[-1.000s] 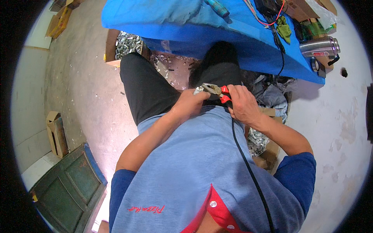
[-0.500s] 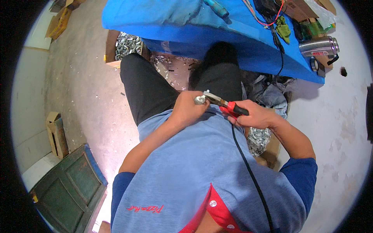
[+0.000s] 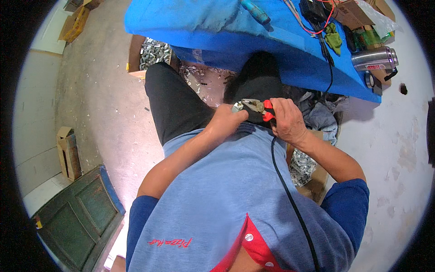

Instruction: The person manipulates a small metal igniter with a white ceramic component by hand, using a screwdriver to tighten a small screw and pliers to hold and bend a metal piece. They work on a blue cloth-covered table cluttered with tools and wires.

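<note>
Over my lap, my left hand (image 3: 228, 121) is closed around a small silvery metal piece (image 3: 237, 107), whose end pokes out past the thumb and fingers. My right hand (image 3: 288, 120) grips a pair of pliers (image 3: 255, 106) by the red and black handles (image 3: 268, 111). The pliers' jaws point left and lie right beside the metal piece; they look parted, but whether they touch it I cannot tell. Most of the piece is hidden in my left hand.
Ahead is a blue-covered table (image 3: 204, 22) with a steel flask (image 3: 374, 59), cables and a green cloth (image 3: 333, 39). A box of small metal parts (image 3: 154, 52) stands on the floor at left. Beside my right hip is a bag of silvery pieces (image 3: 302, 167). A black cord (image 3: 290, 195) crosses my shirt.
My right hand has turned upright and risen a little, with the pliers now lying flatter. The pliers' jaws have opened, and my left hand has shifted slightly right.
</note>
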The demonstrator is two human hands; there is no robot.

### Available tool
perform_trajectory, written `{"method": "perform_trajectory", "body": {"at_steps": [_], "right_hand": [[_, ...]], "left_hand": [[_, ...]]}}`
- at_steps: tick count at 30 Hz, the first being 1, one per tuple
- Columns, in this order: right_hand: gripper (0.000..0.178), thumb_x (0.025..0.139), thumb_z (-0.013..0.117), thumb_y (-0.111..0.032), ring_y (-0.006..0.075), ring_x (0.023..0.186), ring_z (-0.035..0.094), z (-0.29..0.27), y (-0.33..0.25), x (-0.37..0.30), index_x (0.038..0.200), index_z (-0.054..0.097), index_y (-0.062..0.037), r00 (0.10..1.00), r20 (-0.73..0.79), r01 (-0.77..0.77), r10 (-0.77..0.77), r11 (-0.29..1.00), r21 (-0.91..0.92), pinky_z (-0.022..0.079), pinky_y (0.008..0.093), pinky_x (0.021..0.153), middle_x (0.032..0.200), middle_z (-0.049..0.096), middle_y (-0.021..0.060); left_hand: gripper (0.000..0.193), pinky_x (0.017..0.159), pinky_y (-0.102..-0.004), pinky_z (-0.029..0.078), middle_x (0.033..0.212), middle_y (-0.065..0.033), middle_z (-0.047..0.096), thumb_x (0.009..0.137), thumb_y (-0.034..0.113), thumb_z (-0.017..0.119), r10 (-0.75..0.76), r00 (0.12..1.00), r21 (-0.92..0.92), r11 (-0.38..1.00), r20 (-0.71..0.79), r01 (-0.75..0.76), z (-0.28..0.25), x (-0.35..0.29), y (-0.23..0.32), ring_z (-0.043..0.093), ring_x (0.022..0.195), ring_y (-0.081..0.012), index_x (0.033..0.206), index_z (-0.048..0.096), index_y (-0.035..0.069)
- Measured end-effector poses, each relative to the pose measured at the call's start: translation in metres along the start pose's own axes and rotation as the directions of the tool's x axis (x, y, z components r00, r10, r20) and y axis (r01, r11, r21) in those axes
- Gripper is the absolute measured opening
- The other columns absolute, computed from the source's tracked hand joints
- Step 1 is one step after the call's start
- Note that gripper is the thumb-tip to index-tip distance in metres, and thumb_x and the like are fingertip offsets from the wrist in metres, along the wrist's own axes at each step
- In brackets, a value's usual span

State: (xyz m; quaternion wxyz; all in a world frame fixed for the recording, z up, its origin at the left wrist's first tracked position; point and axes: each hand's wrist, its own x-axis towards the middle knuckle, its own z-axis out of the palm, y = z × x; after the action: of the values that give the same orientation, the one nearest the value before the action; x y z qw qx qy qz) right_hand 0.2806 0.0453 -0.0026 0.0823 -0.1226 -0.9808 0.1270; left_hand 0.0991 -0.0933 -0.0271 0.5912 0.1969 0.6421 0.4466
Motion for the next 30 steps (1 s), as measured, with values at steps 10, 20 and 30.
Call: {"method": "perform_trajectory", "body": {"at_steps": [10, 20, 30], "right_hand": [[0.046, 0.073, 0.055, -0.003, 0.0098, 0.061, 0.053, -0.068, -0.017, -0.004, 0.117, 0.051, 0.0065, 0.529, 0.812, -0.844, -0.245, -0.252, 0.474, 0.042, 0.0237, 0.048, 0.082, 0.056, 0.0061], [0.067, 0.059, 0.071, 0.001, 0.0413, 0.091, 0.055, -0.008, -0.013, -0.015, 0.121, 0.048, 0.0037, 0.992, 0.058, -0.123, 0.116, 0.982, 0.143, 0.049, 0.0437, 0.079, 0.106, 0.055, 0.0227], [0.063, 0.071, 0.056, -0.003, 0.0433, 0.105, 0.056, -0.017, 0.001, -0.005, 0.133, 0.042, 0.0034, 0.954, 0.291, -0.208, 0.070, 0.855, 0.475, 0.046, 0.0440, 0.091, 0.115, 0.055, 0.0254]], "left_hand": [[0.013, 0.051, -0.0256, 0.038, 0.064, 0.0016, 0.055, 0.076, 0.007, 0.064, 0.340, 0.936, 0.190, 0.916, 0.095, -0.352, 0.001, -0.046, 0.021, 0.045, 0.061, -0.0043, 0.082, 0.067, -0.005], [0.005, 0.042, -0.0273, 0.028, 0.056, 0.0041, 0.045, 0.081, 0.013, 0.059, -0.064, 0.995, -0.078, 0.994, 0.071, 0.070, 0.004, -0.010, 0.005, 0.038, 0.045, -0.0078, 0.078, 0.057, 0.009], [0.012, 0.043, -0.0262, 0.029, 0.057, 0.0037, 0.045, 0.083, 0.018, 0.061, -0.010, 0.998, -0.247, 0.969, 0.060, 0.025, 0.010, -0.009, 0.005, 0.039, 0.048, -0.0070, 0.079, 0.058, 0.007]]}}
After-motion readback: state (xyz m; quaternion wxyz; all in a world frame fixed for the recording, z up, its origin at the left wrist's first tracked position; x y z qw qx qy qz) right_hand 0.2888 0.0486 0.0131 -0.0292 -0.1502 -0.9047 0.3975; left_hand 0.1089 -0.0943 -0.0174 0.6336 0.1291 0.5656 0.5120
